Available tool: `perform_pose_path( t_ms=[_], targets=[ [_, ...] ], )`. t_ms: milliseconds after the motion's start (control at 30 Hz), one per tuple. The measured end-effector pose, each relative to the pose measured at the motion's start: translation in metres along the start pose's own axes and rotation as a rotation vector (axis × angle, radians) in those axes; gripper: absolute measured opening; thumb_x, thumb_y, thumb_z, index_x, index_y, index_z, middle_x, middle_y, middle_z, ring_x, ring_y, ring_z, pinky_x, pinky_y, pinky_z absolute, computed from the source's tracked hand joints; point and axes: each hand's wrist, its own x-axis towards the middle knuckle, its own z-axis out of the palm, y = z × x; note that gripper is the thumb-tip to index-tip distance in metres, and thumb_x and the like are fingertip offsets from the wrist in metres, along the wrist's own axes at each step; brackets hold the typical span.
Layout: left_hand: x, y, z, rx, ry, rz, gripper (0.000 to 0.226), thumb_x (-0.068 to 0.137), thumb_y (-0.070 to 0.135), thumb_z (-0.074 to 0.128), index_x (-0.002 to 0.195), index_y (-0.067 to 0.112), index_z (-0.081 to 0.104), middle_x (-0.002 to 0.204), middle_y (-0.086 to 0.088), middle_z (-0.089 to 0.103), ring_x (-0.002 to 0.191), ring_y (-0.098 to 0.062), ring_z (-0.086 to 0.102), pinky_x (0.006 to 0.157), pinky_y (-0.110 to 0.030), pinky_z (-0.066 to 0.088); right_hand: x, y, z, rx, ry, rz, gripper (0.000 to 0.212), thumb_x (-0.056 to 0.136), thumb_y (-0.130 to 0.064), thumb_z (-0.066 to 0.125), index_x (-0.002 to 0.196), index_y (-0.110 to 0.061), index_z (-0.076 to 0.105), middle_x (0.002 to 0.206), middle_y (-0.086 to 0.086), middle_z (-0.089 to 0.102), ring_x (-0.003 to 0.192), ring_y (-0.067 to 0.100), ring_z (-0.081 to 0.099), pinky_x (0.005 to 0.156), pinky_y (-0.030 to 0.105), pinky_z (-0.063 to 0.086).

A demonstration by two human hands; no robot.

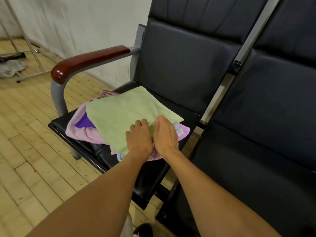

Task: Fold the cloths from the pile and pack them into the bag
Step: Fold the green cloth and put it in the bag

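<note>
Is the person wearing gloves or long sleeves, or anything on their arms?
No gloves and no sleeves show. The left hand and the right hand are both bare, and both forearms are bare as far back as the picture reaches. I see no watch, bracelet or ring on the parts that show, and no marks or bandages either.

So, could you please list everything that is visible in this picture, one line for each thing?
green cloth: one, light green, spread on top of the pile on the chair seat
pink cloth: one, pale pink, under the green cloth, left side of the pile
purple cloth: one, purple, partly hidden under the green cloth
chair: one, black seat, dark red armrest
second chair: one, black, to the right
floor: wooden, light yellow
grey cloth: one, on the floor, far left
left hand: one, on the near edge of the green cloth
right hand: one, beside the left hand, on the same cloth
</note>
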Motion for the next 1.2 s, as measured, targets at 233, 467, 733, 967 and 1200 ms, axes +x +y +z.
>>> perform_pose_path(
  t_ms=[233,467,733,967,1200],
  targets=[
    [-0.008,0.037,-0.026,-0.339,0.183,0.019,0.020,0.091,0.000,0.042,0.106,0.002,0.057,0.104,-0.017,0.061,0.097,-0.036,0.056,0.079,-0.042,0.040,-0.004,-0.001,-0.060,0.357,0.320,0.039,0.024,0.108,-0.025,0.029,0.092,-0.016,0.045,0.068,-0.006,0.047,0.064,0.015,0.048,0.057,0.037,0.039],
    [-0.030,0.106,-0.049,-0.473,0.210,0.262,0.017,0.088,-0.003,0.046,0.080,0.010,0.054,0.075,-0.009,0.054,0.071,-0.022,0.046,0.066,-0.038,0.039,-0.035,0.041,-0.149,0.183,0.481,0.100,0.028,0.107,-0.038,0.022,0.095,-0.025,0.044,0.064,-0.005,0.049,0.059,0.016,0.051,0.053,0.034,0.035],
    [-0.076,0.192,-0.035,-0.401,0.192,0.535,0.018,0.083,-0.006,0.044,0.080,0.004,0.059,0.076,-0.010,0.058,0.074,-0.030,0.054,0.063,-0.039,0.039,-0.098,0.107,-0.236,0.124,0.701,0.222,0.030,0.108,-0.041,0.024,0.095,-0.026,0.046,0.059,-0.009,0.045,0.052,0.009,0.043,0.049,0.030,0.033],
    [-0.118,0.245,-0.009,-0.456,0.065,0.785,0.034,0.074,-0.009,0.053,0.095,0.017,0.058,0.093,0.003,0.054,0.090,-0.022,0.049,0.079,-0.037,0.038,-0.140,0.159,-0.293,0.318,0.847,0.430,0.025,0.106,-0.022,0.033,0.091,-0.019,0.052,0.072,-0.008,0.050,0.059,-0.001,0.047,0.056,0.020,0.039],
    [-0.168,0.273,0.004,-0.613,-0.419,0.994,0.030,0.083,0.033,0.070,0.101,0.031,0.047,0.098,0.017,0.040,0.086,-0.008,0.047,0.077,-0.034,0.049,-0.154,0.184,-0.301,0.581,0.716,0.676,0.022,0.102,-0.020,0.037,0.099,-0.012,0.057,0.084,-0.005,0.055,0.075,0.011,0.052,0.064,0.027,0.043]
  ],
)
